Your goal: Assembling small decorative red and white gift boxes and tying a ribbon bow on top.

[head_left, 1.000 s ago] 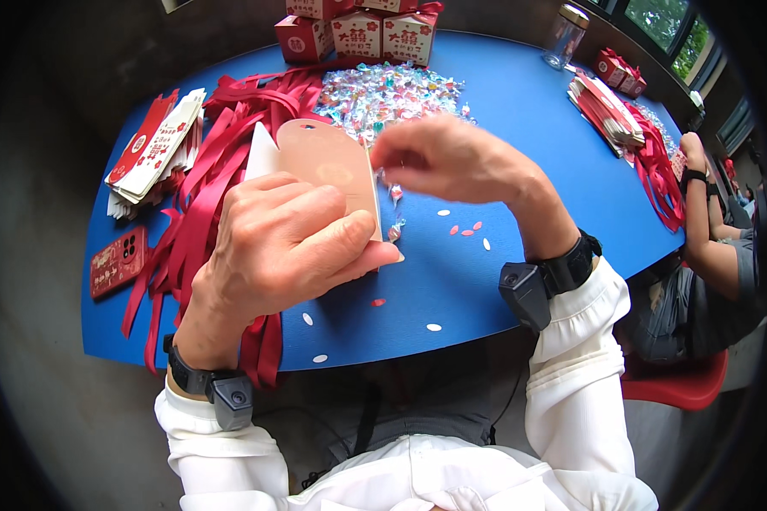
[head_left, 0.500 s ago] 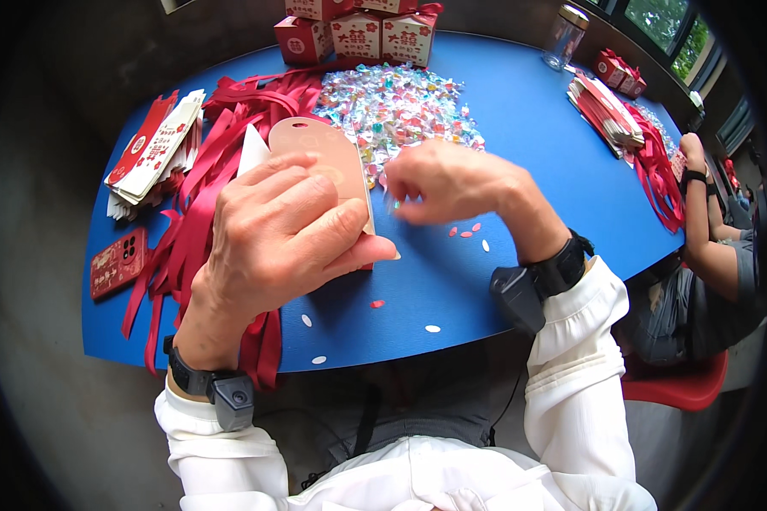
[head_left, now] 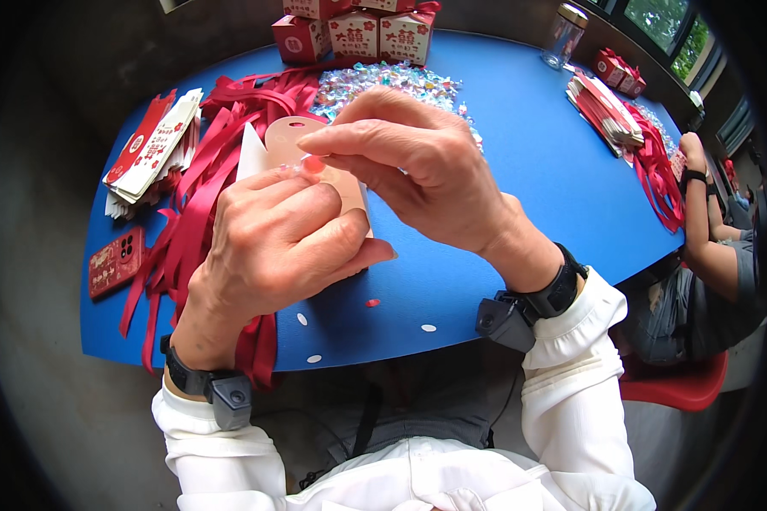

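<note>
In the middle of the head view, my left hand (head_left: 273,247) is wrapped round a half-open paper gift box (head_left: 288,139), whose peach-coloured rounded flap with a hole stands up. Most of the box's body is behind my fingers. Above the box, my right hand (head_left: 439,166) pinches a red candy (head_left: 314,163) in clear wrapping between thumb and fingertips. Behind my right hand lies a heap of wrapped candies (head_left: 383,78), partly covered by it. Dark red ribbons (head_left: 198,192) run down the table just left of my left hand.
Flat folded boxes (head_left: 155,153) and a red phone (head_left: 117,262) lie at the left on the blue table (head_left: 520,128). Closed gift boxes (head_left: 405,38) are stacked at the back, a lidded jar (head_left: 564,36) at the far right. Beyond the right edge sits another person (head_left: 712,247).
My right hand has moved left from beside the candy heap to above the gift box, bringing a red wrapped candy. My left hand still holds the box in nearly the same place.
</note>
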{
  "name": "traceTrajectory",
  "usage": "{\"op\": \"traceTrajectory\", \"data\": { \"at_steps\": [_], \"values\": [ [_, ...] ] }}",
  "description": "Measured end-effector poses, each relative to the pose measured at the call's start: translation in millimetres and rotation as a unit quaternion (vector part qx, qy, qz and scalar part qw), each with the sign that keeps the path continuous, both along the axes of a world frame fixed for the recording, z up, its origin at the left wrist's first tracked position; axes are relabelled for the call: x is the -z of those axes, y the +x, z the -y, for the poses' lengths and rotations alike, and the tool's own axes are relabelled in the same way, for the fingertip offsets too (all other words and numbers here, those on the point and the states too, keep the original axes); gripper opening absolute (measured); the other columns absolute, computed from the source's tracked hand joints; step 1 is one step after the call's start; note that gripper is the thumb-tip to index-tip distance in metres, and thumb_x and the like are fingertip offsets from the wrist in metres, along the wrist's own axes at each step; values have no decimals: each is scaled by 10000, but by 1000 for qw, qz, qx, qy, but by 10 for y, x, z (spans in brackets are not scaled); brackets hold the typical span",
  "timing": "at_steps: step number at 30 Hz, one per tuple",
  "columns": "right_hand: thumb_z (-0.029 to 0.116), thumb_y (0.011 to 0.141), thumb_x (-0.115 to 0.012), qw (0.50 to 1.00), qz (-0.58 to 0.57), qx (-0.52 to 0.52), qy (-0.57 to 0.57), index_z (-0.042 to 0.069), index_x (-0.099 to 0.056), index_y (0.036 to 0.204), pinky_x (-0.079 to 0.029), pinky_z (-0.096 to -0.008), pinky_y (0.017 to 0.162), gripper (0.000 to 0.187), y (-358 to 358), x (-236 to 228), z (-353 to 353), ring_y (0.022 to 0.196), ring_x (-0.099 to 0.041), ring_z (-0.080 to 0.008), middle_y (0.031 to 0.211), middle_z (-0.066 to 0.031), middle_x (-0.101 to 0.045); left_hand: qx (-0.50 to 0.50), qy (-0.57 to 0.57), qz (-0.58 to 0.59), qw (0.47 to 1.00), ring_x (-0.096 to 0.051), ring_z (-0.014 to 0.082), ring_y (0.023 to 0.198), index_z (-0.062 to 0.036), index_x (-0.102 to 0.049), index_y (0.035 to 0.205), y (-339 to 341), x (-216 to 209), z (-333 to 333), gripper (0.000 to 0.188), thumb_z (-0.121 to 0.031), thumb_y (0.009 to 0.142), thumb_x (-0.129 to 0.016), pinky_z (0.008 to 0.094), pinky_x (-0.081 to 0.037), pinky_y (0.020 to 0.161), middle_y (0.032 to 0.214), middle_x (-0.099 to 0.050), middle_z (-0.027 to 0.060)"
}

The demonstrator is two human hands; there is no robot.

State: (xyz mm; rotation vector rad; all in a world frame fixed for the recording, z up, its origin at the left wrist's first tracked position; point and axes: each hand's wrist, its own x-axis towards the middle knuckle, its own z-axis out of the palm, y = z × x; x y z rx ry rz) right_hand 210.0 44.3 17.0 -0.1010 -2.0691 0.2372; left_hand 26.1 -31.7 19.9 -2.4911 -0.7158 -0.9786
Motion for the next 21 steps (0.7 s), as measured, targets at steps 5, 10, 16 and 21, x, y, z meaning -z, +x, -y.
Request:
{"op": "traceTrajectory", "data": {
  "at_steps": [5, 10, 16, 21],
  "values": [
    [30, 894, -725, 999, -5, 36, -27, 9, -725, 1048, -543, -282, 680, 156, 73, -7, -84, 800, -679, -195, 912, -103, -692, 5, -4, 6, 1000, -623, 227, 586, -29, -679, 780, -8, 9, -5, 317, -274, 716, -869, 363, -560, 644, 653, -599, 64],
    [146, 978, -680, 968, 43, 132, -210, -11, -687, 994, -466, -217, 556, 158, 140, 4, -195, 647, -569, -48, 753, -14, -644, 6, 10, 14, 1000, -561, 207, 520, -51, -650, 764, -22, -9, -2, 287, -252, 748, -854, 328, -476, 518, 608, -518, 40],
    [224, 970, -685, 926, 148, 131, -321, 22, -685, 1014, -473, -253, 540, 207, 258, 8, -320, 602, -570, -75, 732, -26, -649, -1, -10, 11, 1000, -574, 219, 526, -37, -671, 788, -31, -24, 10, 279, -223, 734, -871, 337, -500, 543, 608, -541, 55],
    [185, 831, -782, 907, 340, 185, -166, 54, -658, 1094, -542, -452, 735, 319, 220, 333, -356, 837, -691, -350, 866, -167, -706, -8, 16, 45, 999, -604, 217, 593, -47, -680, 821, -30, -10, -11, 330, -279, 706, -884, 398, -573, 719, 640, -571, 47]
  ]
}}
